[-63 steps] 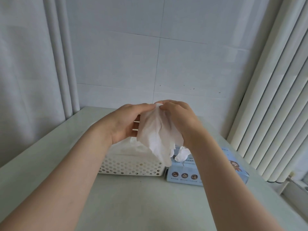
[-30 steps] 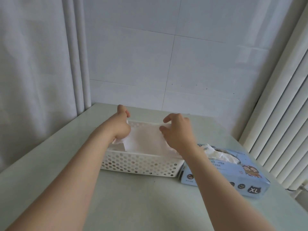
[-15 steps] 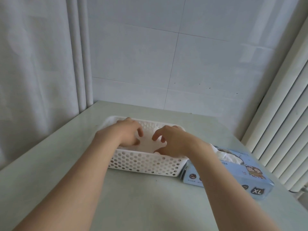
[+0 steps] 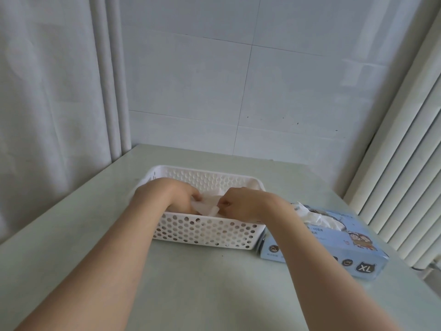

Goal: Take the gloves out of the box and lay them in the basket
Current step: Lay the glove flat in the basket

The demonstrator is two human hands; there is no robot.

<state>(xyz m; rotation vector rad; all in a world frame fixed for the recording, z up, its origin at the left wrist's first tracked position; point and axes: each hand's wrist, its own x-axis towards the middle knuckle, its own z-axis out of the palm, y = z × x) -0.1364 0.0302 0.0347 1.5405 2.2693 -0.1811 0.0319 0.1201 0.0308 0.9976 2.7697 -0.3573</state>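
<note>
Since the glove [image 4: 207, 207] seemingly needs flattening, the left hand [image 4: 170, 195] and right hand [image 4: 242, 204] each pinch it low inside the basket [image 4: 202, 232], toward the worktop's [image 4: 191, 283] far edge; the box [image 4: 334, 244] sits just beside the basket's right end.

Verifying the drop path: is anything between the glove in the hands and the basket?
Nothing visible. The left hand and right hand are down inside the basket, pinching the glove, which sits within its walls. The box stands outside, beside the basket's right end. The floor under the glove is hidden.
</note>
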